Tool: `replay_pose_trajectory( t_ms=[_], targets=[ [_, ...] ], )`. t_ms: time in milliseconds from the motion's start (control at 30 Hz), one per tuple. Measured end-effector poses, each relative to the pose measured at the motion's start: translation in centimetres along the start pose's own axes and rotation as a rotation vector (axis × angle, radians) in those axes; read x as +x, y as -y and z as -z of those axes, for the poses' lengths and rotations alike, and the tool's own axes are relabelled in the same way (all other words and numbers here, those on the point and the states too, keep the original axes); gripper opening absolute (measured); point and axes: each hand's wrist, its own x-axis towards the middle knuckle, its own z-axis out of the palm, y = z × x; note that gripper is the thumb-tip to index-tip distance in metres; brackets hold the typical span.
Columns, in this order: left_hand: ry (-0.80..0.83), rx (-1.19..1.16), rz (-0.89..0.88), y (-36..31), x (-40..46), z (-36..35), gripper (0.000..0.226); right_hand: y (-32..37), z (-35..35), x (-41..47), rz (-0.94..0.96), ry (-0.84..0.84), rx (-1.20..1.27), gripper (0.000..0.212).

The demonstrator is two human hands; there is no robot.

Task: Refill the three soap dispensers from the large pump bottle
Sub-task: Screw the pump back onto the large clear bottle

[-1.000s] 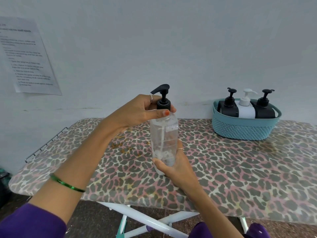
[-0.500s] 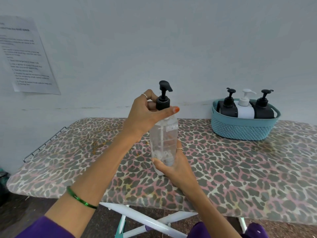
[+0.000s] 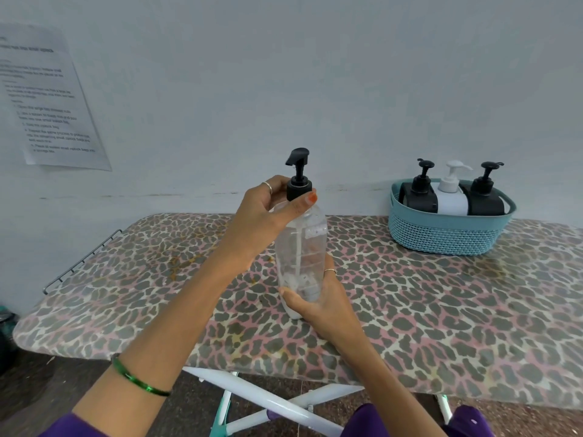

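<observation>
Since a second ago, the black pump head (image 3: 297, 159) has swung round and now points left, which I take for the cap being unscrewed. I see the large pump bottle (image 3: 301, 257), clear and nearly empty of liquid, held upright just above the leopard-print surface (image 3: 441, 304), near its front edge. My left hand (image 3: 268, 212) grips the black collar under the pump, fingers (image 3: 310, 198) and thumb curled closed round it, placed there to turn it. My right hand (image 3: 318, 305) wraps the bottle's lower body from below, fingers closed on it, probably to keep it from spinning along with the cap.

Well apart to the right, a teal basket (image 3: 448, 231) stands against the wall (its rim hides the lower halves of what it holds). Inside stand the three soap dispensers (image 3: 449, 197), two black with a white one between, touching side by side, pumps on, not yet refilled. A printed sheet (image 3: 50, 99) hangs on the wall at left, too blurred to read.
</observation>
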Motion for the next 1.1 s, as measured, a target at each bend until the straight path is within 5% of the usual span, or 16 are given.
replay_pose_trajectory(
  t_ms=[267, 467, 733, 833, 1100],
  targets=[
    [0.093, -0.087, 0.064, -0.1, 0.4, 1.8, 0.040, -0.2, 0.0, 0.1, -0.012, 0.006, -0.001, 0.066],
    [0.156, -0.185, 0.072, 0.1, 0.5, 2.9, 0.024, -0.2, 0.1, 0.0, -0.017, 0.008, 0.003, 0.066],
    [0.052, 0.155, -0.026, -1.0, 0.3, 1.1, 0.056, -0.1, 0.1, 0.0, -0.028, 0.010, 0.014, 0.068],
    [-0.018, 0.227, -0.063, -1.1, 0.6, 0.7, 0.041, -0.2, 0.1, 0.0, -0.031, 0.013, 0.032, 0.068],
    [0.123, 0.106, -0.029, -1.1, 1.2, 2.4, 0.028, 0.2, 0.2, 0.0, -0.014, 0.019, 0.018, 0.068]
  ],
)
